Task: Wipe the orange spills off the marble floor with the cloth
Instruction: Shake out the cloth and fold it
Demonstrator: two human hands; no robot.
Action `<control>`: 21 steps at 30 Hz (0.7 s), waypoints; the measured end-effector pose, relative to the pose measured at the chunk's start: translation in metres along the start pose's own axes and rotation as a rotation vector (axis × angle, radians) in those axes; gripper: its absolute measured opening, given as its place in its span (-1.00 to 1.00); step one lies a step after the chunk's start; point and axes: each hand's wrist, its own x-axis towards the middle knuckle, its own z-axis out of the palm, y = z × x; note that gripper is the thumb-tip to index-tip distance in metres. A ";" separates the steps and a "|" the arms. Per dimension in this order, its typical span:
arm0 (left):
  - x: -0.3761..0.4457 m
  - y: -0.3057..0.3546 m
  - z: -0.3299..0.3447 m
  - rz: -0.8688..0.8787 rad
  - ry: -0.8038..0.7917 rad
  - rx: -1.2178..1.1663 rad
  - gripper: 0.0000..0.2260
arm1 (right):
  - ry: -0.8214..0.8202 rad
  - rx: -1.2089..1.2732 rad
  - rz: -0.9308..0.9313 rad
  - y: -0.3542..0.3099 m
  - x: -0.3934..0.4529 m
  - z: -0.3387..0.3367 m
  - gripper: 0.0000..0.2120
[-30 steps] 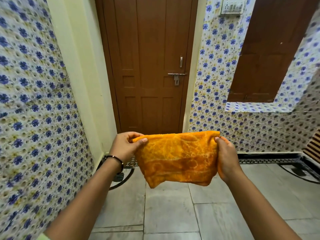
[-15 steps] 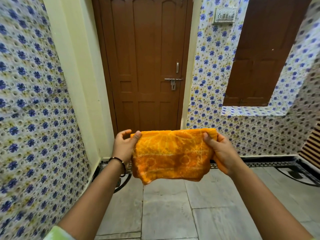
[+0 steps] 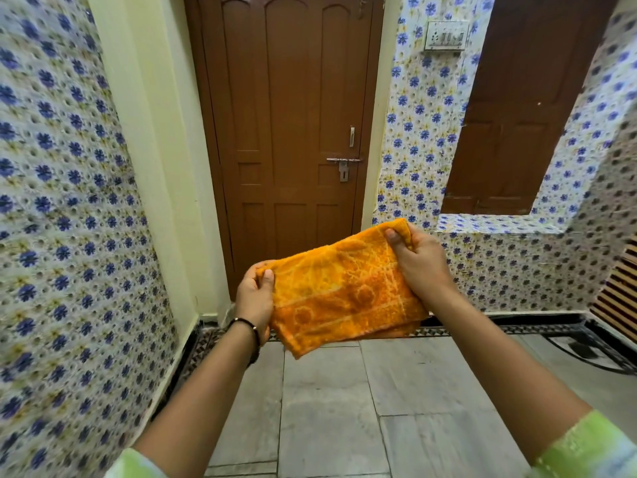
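Folded orange cloth (image 3: 344, 291) held up above the marble floor (image 3: 344, 401), left hand (image 3: 253, 300) pinching its lower left corner, right hand (image 3: 418, 262) pinching its raised right corner, brown door (image 3: 293, 132) far behind, flowered wall tiles (image 3: 69, 201) on both sides

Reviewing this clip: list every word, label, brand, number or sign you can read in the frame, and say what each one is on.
None can be read.
The orange cloth held by the left hand and right hand bears only a woven pattern, no lettering.
The switch plate on the tiled wall is too small to show any marking.
The door and its latch carry no visible text.
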 end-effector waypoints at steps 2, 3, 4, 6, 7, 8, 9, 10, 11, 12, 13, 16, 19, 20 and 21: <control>-0.001 0.001 -0.001 0.125 0.003 0.177 -0.86 | 0.035 0.043 0.028 0.004 0.002 -0.003 -0.74; -0.001 0.003 -0.002 0.175 0.002 0.213 -0.85 | 0.062 0.045 0.059 0.008 0.003 -0.005 -0.71; 0.000 0.008 -0.002 0.210 0.005 0.226 -0.85 | 0.080 0.001 0.094 0.014 0.005 -0.007 -0.67; 0.000 0.019 0.003 0.222 0.021 0.212 -0.84 | 0.048 -0.274 0.206 0.024 0.004 -0.006 -0.65; -0.001 0.022 0.008 0.205 0.018 0.190 -0.84 | 0.016 -0.385 0.239 0.027 -0.002 -0.001 -0.60; -0.002 0.025 0.014 0.184 0.003 0.172 -0.83 | -0.004 -0.405 0.220 0.027 -0.010 0.005 -0.54; -0.004 0.026 0.021 0.165 -0.021 0.169 -0.82 | -0.025 -0.363 0.171 0.021 -0.020 0.013 -0.53; -0.006 0.027 0.028 0.149 -0.050 0.195 -0.79 | -0.065 -0.265 0.125 0.011 -0.033 0.021 -0.59; -0.006 0.026 0.034 0.138 -0.072 0.230 -0.76 | -0.153 -0.161 0.126 0.003 -0.044 0.029 -0.65; -0.007 0.023 0.038 0.128 -0.078 0.258 -0.73 | -0.272 -0.089 0.155 -0.004 -0.055 0.037 -0.68; -0.006 0.019 0.041 0.116 -0.073 0.272 -0.70 | -0.384 -0.055 0.193 -0.007 -0.064 0.044 -0.67; -0.001 0.012 0.044 0.021 -0.034 0.239 -0.63 | -0.524 -0.082 0.214 -0.003 -0.081 0.062 -0.66; 0.006 0.006 0.037 -0.090 -0.005 0.156 -0.59 | -0.508 -0.193 0.153 0.004 -0.081 0.072 -0.72; 0.007 0.006 0.034 -0.146 0.004 0.111 -0.60 | -0.457 -0.214 0.133 0.004 -0.079 0.073 -0.75; 0.009 0.005 0.032 -0.210 0.008 0.058 -0.62 | -0.400 -0.214 0.120 0.005 -0.077 0.073 -0.79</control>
